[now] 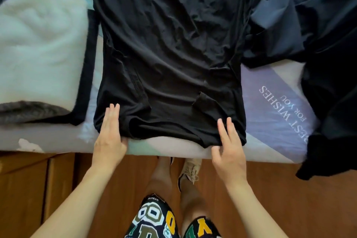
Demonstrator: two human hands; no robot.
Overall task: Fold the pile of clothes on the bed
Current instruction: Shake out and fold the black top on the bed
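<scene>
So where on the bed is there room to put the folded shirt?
One bare patch of bedsheet lies right of the black shirt, by the printed words, bordered by the dark clothes pile. A thin strip runs along the near edge, bottom left. Left is crowded by the white fluffy garment.

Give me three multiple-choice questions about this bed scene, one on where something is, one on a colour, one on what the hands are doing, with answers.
1. Where does the white fluffy item lie relative to the black shirt?
A. To its left
B. On top of it
C. On the floor

2. What colour is the shirt spread out in the middle?
A. Red
B. Black
C. Yellow

3. How is the left hand?
A. In a fist
B. Holding a hanger
C. Fingers straight, on the shirt's edge

Answers: 1 A, it lies left of the shirt on the bed. 2 B, the fabric is plainly black. 3 C, the fingers lie flat; the right hand is open too.
</scene>
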